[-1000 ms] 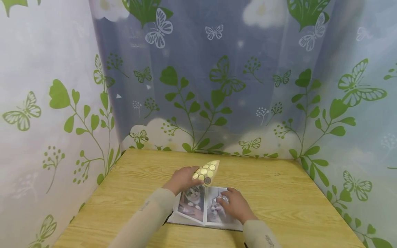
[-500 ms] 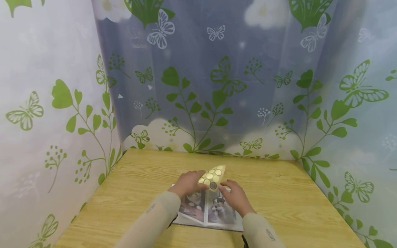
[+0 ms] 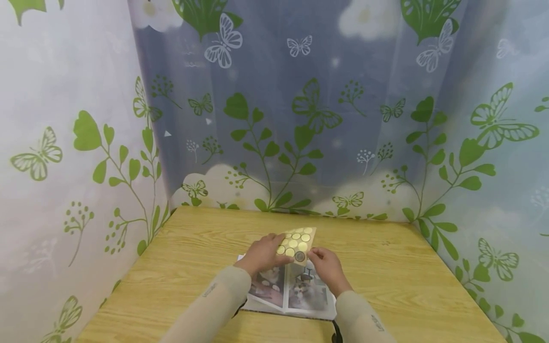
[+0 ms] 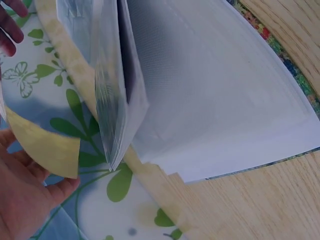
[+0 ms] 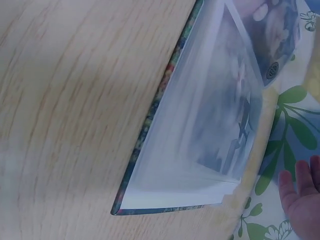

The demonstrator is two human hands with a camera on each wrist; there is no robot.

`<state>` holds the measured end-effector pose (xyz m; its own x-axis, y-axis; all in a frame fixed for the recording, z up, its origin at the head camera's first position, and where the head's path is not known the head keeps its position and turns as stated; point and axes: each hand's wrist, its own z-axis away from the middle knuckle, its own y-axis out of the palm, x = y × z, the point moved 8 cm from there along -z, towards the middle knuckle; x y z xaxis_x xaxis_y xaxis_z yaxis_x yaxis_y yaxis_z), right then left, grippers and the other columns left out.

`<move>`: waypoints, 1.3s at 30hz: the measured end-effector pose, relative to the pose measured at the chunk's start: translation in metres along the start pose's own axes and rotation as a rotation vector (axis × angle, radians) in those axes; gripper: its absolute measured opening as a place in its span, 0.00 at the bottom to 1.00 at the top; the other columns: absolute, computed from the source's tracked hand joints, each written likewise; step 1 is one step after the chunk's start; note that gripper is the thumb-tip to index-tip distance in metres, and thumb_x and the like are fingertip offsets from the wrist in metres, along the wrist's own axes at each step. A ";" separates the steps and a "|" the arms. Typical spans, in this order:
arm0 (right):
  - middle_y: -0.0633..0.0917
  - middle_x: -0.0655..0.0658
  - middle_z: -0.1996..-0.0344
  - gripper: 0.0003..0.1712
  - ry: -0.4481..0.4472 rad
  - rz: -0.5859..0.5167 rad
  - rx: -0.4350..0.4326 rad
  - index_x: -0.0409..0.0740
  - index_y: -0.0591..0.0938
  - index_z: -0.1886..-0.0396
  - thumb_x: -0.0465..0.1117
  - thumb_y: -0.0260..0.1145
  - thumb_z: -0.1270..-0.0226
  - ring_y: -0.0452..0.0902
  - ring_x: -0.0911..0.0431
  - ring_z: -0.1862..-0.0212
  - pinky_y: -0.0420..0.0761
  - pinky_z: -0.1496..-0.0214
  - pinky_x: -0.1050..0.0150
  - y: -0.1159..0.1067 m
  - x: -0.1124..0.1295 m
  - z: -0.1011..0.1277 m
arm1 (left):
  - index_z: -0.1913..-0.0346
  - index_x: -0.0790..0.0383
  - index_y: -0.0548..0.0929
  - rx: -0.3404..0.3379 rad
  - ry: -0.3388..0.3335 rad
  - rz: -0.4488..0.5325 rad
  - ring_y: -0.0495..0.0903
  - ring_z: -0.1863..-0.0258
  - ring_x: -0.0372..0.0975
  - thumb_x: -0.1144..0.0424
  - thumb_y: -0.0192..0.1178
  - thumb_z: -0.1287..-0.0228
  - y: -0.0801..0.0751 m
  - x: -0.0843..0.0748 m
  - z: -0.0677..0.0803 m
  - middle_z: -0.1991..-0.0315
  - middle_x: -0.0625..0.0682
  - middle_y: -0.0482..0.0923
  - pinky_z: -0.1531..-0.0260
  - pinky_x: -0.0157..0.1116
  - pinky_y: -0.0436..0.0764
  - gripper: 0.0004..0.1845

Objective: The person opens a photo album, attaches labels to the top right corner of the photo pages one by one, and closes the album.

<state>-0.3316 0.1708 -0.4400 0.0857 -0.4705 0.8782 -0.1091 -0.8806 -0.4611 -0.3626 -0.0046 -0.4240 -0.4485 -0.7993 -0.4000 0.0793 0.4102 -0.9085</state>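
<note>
My left hand holds a sheet of round gold stickers by its left side, tilted above the open photo album. One round spot near the sheet's lower right is dark grey. In the left wrist view, the sheet's plain yellowish back curves between the left fingers and thumb. My right hand pinches the sheet's lower right edge with thumb and index finger; its other fingers show in the right wrist view. Below both hands the photo album lies open, with a cat photo in its right-hand page.
The album rests on a wood-grain table near its front side. Its cover has a multicoloured edge. A curtain printed with leaves and butterflies stands behind the table and along both sides.
The right hand has risen from the album's right page to the sheet's edge. The left hand has brought the sticker sheet slightly right, and it now faces the head camera more.
</note>
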 end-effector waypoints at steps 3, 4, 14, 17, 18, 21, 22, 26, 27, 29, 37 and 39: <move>0.81 0.34 0.45 0.16 0.016 -0.031 -0.023 0.32 0.83 0.52 0.42 0.59 0.24 0.76 0.43 0.43 0.76 0.41 0.44 -0.004 0.000 0.000 | 0.26 0.59 0.64 -0.031 0.000 0.002 0.66 0.32 0.58 0.35 0.58 0.35 -0.003 -0.001 0.001 0.29 0.63 0.64 0.34 0.56 0.65 0.44; 0.81 0.34 0.45 0.16 0.023 -0.037 -0.031 0.32 0.83 0.52 0.42 0.59 0.24 0.76 0.42 0.43 0.76 0.41 0.44 -0.005 0.000 -0.001 | 0.26 0.60 0.65 -0.048 0.004 0.002 0.66 0.32 0.58 0.35 0.58 0.35 -0.004 -0.002 0.002 0.30 0.64 0.64 0.34 0.57 0.65 0.43; 0.81 0.33 0.47 0.17 0.063 -0.098 -0.097 0.31 0.81 0.49 0.42 0.56 0.23 0.76 0.43 0.46 0.76 0.43 0.45 -0.015 0.000 -0.003 | 0.33 0.63 0.73 -0.156 -0.012 0.098 0.72 0.39 0.56 0.43 0.59 0.31 -0.004 -0.005 0.007 0.36 0.63 0.70 0.41 0.55 0.73 0.33; 0.81 0.32 0.47 0.18 0.062 -0.127 -0.123 0.30 0.80 0.48 0.42 0.56 0.23 0.75 0.41 0.45 0.75 0.41 0.44 -0.017 0.001 -0.004 | 0.37 0.64 0.77 -0.164 -0.018 0.150 0.75 0.42 0.55 0.44 0.60 0.31 -0.001 -0.006 0.007 0.40 0.62 0.74 0.44 0.54 0.76 0.30; 0.81 0.32 0.47 0.18 0.063 -0.138 -0.129 0.30 0.80 0.48 0.42 0.56 0.23 0.75 0.41 0.44 0.75 0.41 0.44 -0.017 0.001 -0.004 | 0.38 0.64 0.78 -0.162 -0.019 0.174 0.75 0.43 0.55 0.44 0.60 0.31 0.000 -0.007 0.007 0.41 0.62 0.75 0.44 0.54 0.76 0.29; 0.80 0.32 0.47 0.18 0.067 -0.172 -0.141 0.30 0.79 0.49 0.42 0.56 0.23 0.74 0.41 0.44 0.74 0.41 0.44 -0.018 0.002 -0.005 | 0.39 0.65 0.79 -0.145 -0.021 0.240 0.77 0.44 0.54 0.45 0.58 0.30 0.005 -0.008 0.006 0.43 0.62 0.77 0.46 0.53 0.77 0.28; 0.80 0.32 0.47 0.18 0.067 -0.180 -0.143 0.30 0.79 0.49 0.42 0.56 0.23 0.74 0.42 0.44 0.74 0.41 0.44 -0.018 0.003 -0.005 | 0.39 0.65 0.79 -0.137 -0.024 0.264 0.77 0.44 0.54 0.45 0.57 0.29 0.007 -0.009 0.006 0.43 0.62 0.78 0.45 0.52 0.77 0.29; 0.81 0.33 0.48 0.17 0.071 -0.235 -0.142 0.30 0.80 0.50 0.42 0.56 0.23 0.74 0.44 0.47 0.76 0.44 0.49 -0.016 0.004 -0.005 | 0.38 0.67 0.78 -0.118 -0.039 0.388 0.78 0.45 0.54 0.44 0.53 0.27 0.011 -0.012 0.005 0.43 0.62 0.79 0.47 0.52 0.78 0.30; 0.81 0.34 0.48 0.17 0.071 -0.257 -0.136 0.30 0.79 0.50 0.42 0.56 0.22 0.74 0.44 0.47 0.76 0.44 0.49 -0.015 0.004 -0.005 | 0.37 0.66 0.78 -0.115 -0.050 0.419 0.79 0.45 0.54 0.43 0.52 0.26 0.011 -0.012 0.005 0.43 0.62 0.79 0.47 0.52 0.78 0.30; 0.81 0.35 0.49 0.17 0.086 -0.312 -0.119 0.30 0.79 0.51 0.42 0.56 0.22 0.75 0.43 0.46 0.76 0.44 0.50 -0.012 0.003 -0.006 | 0.39 0.63 0.79 -0.108 -0.077 0.501 0.79 0.47 0.53 0.42 0.51 0.26 0.012 -0.012 0.005 0.45 0.60 0.80 0.49 0.53 0.79 0.29; 0.80 0.34 0.50 0.18 0.115 -0.380 -0.082 0.28 0.79 0.53 0.42 0.56 0.23 0.74 0.40 0.42 0.73 0.38 0.43 -0.004 0.000 -0.002 | 0.54 0.59 0.83 -0.182 -0.148 0.744 0.80 0.53 0.48 0.46 0.55 0.26 0.006 -0.011 0.004 0.50 0.55 0.81 0.54 0.51 0.81 0.19; 0.81 0.35 0.50 0.17 0.126 -0.370 -0.075 0.29 0.79 0.55 0.42 0.56 0.23 0.74 0.42 0.43 0.73 0.38 0.43 -0.003 -0.001 -0.001 | 0.57 0.61 0.83 -0.207 -0.167 0.797 0.80 0.58 0.46 0.49 0.57 0.27 0.006 -0.010 0.001 0.54 0.57 0.82 0.57 0.50 0.82 0.17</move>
<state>-0.3328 0.1735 -0.4395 0.0114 -0.1073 0.9942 -0.1660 -0.9806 -0.1039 -0.3566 0.0048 -0.4255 -0.1882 -0.2843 -0.9401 0.1438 0.9389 -0.3128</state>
